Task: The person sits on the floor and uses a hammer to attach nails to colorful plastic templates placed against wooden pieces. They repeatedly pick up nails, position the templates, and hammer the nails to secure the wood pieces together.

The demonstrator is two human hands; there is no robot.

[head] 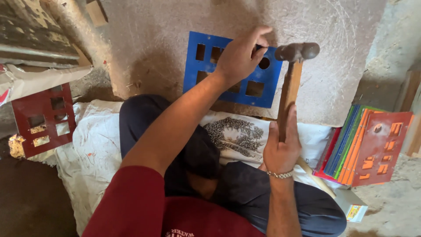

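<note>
A blue metal plate (263,94) with several square and round cut-outs lies flat on the rough concrete floor in front of my crossed legs. My left hand (239,57) rests on the plate and pinches a small dark nail-like piece between thumb and fingertips near a round hole. My right hand (281,147) grips the wooden handle of a hammer (289,83), held upright with its dark steel head (297,51) raised just right of my left fingers. A pile of small metal nails (232,131) lies on white cloth by my knee.
A stack of coloured cut-out plates (368,149), orange-red on top, leans at the right. A dark red cut-out plate (41,118) lies at the left on white sacking (92,149). Boards and scrap (35,39) sit at the top left. A small box (353,210) lies lower right.
</note>
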